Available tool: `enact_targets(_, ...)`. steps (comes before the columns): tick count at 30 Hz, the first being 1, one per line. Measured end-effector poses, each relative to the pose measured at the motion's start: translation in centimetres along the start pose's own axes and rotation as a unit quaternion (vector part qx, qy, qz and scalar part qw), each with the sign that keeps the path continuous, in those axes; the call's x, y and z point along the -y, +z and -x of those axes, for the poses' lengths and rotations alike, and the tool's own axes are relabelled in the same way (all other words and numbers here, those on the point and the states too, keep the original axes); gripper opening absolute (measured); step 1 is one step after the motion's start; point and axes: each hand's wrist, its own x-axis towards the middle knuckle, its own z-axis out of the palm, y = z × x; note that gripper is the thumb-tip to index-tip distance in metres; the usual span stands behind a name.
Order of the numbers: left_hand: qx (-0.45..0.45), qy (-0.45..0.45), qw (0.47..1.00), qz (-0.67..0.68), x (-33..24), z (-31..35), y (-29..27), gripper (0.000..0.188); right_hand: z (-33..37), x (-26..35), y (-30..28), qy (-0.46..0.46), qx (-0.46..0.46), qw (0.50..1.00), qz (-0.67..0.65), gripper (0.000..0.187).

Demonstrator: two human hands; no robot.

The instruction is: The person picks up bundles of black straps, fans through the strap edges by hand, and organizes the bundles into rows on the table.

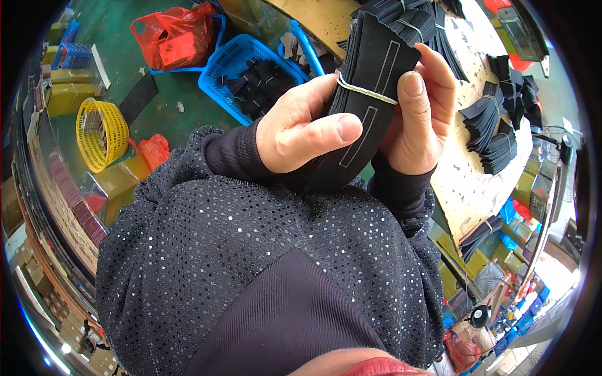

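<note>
Both my hands hold a bundle of flat black strips [378, 62] up in front of my chest. A white cord [370, 93] is wrapped around the bundle's middle. The top strip carries long, pale rectangular outlines. My left hand [300, 128] grips the bundle from its left side, with the thumb lying over the face below the cord; its other fingers are hidden behind. My right hand [419, 122] closes on the right edge, thumb towards the front and fingers behind. The strips fan out slightly at the upper end.
On the pale worktable [454, 156] to the right lie several more tied black bundles [483, 119]. A blue basket [219, 81] holding black pieces stands on the green floor, near a red plastic bag [172, 37]. A yellow basket [84, 131] is further left.
</note>
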Motion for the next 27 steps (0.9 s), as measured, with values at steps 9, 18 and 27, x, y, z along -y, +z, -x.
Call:
enact_targets(9,0.022,0.042,0.999,-0.020,0.9,0.2,-0.3,0.074,0.3,-0.1,0.0,-0.014,-0.002,1.000,-0.017,0.030)
enact_targets(18,0.056,0.070,0.996,0.026,1.4,0.3,-0.7,0.064,0.5,0.1,0.2,-0.008,-0.011,1.000,-0.002,0.032)
enact_targets(27,0.037,0.096,0.995,0.009,1.7,0.2,-0.5,0.062,0.8,0.1,0.3,-0.039,-0.005,0.999,0.032,0.038)
